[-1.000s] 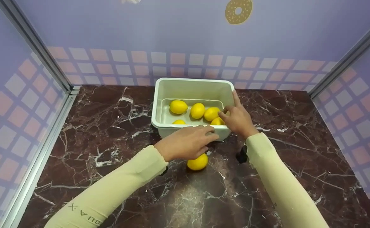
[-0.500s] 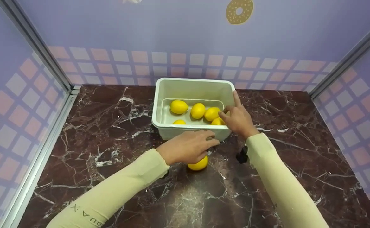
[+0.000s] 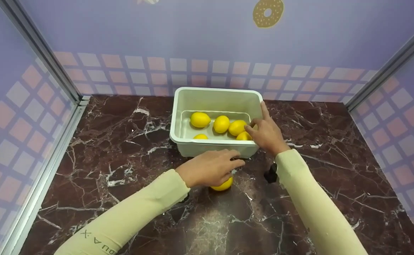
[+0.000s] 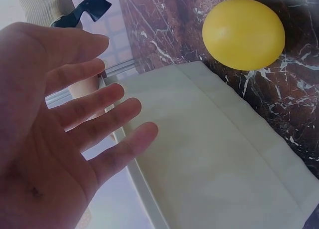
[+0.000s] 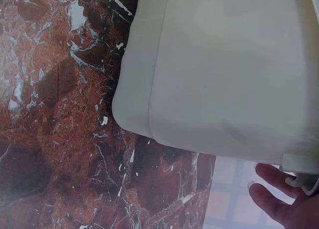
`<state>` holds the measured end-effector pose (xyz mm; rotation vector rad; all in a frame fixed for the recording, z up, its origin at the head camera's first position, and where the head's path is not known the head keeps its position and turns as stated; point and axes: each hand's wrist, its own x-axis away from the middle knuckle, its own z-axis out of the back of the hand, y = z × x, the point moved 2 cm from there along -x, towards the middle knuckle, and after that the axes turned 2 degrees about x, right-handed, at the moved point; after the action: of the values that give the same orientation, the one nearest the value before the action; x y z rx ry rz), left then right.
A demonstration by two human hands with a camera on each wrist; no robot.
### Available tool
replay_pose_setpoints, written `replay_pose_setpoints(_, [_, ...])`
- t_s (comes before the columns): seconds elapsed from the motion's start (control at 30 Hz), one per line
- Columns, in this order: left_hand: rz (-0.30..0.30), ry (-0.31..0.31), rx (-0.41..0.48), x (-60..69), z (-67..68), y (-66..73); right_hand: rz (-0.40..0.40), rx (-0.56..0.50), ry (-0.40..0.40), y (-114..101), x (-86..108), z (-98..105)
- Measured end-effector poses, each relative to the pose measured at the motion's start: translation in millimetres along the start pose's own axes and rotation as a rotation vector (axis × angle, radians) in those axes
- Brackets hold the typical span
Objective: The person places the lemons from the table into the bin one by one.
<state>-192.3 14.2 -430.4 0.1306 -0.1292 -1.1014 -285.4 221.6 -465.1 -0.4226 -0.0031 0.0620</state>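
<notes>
My left hand (image 3: 208, 168) hovers in front of the white plastic bin (image 3: 189, 149), above a lone lemon (image 3: 223, 185) on the tabletop. In the left wrist view its fingers are spread and slightly bent, apart from that lemon (image 4: 244, 34) and from the bin's wall (image 4: 214, 154). My right hand (image 3: 268, 134) holds the bin's right rim, thumb on the inner side and one finger stretched along the edge. The right wrist view has its fingertips (image 5: 266, 194) outside, below the rim. Several lemons (image 3: 221, 124) lie on the bin's floor; the front wall partly hides two.
The dark red marbled tabletop (image 3: 122, 198) extends to both sides of the bin. A purple wall (image 3: 157, 35) with pink and white squares stands close behind it. Metal frame posts (image 3: 40, 53) mark the corners.
My left hand has come down a little, back from the bin's front rim, and covers more of the lone lemon. The right hand and the bin have stayed in place.
</notes>
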Motion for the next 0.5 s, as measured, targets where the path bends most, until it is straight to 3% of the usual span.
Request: replay_pose_setpoints(0.5, [0.003, -0.024, 0.010, 0.2, -11.5, -0.4, -0.005, -0.002, -0.006, 1, -0.3, -1])
